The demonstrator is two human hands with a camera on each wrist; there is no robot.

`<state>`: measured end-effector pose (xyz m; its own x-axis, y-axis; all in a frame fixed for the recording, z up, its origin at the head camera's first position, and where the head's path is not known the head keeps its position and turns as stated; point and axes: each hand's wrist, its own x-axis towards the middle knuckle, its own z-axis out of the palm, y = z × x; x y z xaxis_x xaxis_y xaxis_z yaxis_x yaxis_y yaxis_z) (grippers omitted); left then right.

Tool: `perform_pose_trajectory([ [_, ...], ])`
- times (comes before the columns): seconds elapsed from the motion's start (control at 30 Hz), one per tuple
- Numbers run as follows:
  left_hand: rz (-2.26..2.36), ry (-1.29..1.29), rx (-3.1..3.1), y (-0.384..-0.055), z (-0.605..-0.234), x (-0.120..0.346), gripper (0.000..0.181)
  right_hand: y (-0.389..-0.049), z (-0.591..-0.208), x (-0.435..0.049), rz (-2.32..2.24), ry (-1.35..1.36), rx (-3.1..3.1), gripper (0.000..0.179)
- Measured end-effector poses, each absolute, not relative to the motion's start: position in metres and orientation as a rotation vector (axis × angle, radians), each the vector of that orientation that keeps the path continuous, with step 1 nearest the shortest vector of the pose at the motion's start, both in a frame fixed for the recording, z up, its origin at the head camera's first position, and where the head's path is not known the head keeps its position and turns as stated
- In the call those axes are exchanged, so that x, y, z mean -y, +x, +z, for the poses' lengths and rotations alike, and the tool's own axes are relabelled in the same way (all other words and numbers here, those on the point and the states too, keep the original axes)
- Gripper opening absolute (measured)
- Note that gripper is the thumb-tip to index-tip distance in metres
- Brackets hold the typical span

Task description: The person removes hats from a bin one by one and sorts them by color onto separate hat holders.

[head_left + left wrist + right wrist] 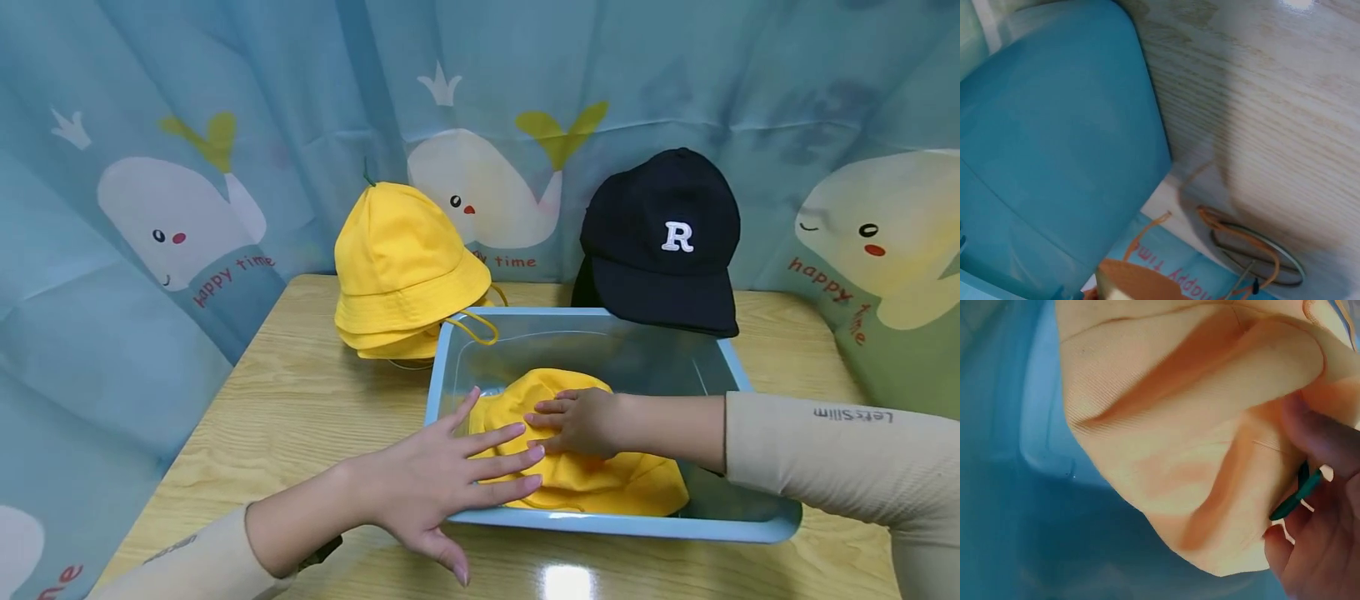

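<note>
A yellow bucket hat lies crumpled inside a blue plastic bin. My right hand rests on it with the fingers spread over the cloth. In the right wrist view, the hat's green stem shows between the thumb and fingers of the right hand, and the thumb touches the fabric. My left hand is stretched out over the bin's near left rim, fingers straight and apart, holding nothing. The left wrist view shows the bin's outer side but not the left hand.
Behind the bin's left corner, a stack of yellow bucket hats sits on the wooden table, a cord loop hanging over the rim. A black cap with a white R overlaps the bin's back right corner. A whale-print curtain hangs behind.
</note>
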<state>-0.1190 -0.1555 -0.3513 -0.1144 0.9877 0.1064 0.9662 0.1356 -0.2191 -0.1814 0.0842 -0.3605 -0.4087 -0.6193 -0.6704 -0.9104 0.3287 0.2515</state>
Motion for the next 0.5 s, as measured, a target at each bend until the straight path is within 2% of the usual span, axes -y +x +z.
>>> perform_pose_trajectory([
  [0.17, 0.131, -1.927, 2.181, -0.119, -0.352, 0.156, 0.104, -0.185, -0.363, -0.083, 0.938, -1.481, -2.152, 0.064],
  [0.33, 0.113, -1.927, 2.17, -0.119, -0.353, 0.156, 0.103, -0.198, -0.362, -0.083, 0.963, -1.782, -2.115, 0.05],
  [0.5, 0.105, -1.928, 2.166, -0.121, -0.353, 0.156, 0.101, -0.217, -0.349, -0.088, 0.813, -1.981, -2.187, 0.051],
])
